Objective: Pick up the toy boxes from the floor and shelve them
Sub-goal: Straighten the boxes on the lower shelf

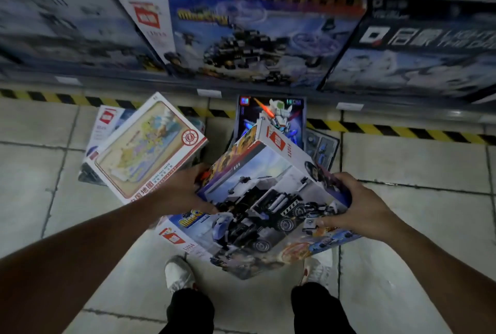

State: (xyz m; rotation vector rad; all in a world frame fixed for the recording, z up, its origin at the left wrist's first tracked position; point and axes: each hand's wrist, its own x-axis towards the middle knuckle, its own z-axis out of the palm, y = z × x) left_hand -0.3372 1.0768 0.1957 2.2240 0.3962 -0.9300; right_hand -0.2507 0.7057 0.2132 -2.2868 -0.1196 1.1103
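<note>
Head view: left hand (182,191), right hand (357,207) grip truck box (268,186) by opposite edges; MECHA box (271,113) behind, MineCity box (241,32) shelved.

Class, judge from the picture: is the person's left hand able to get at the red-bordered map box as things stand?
Probably not yet: the left hand grips the truck box together with the right hand. The map box lies uncovered right beside it, so letting go would free the way.
</note>
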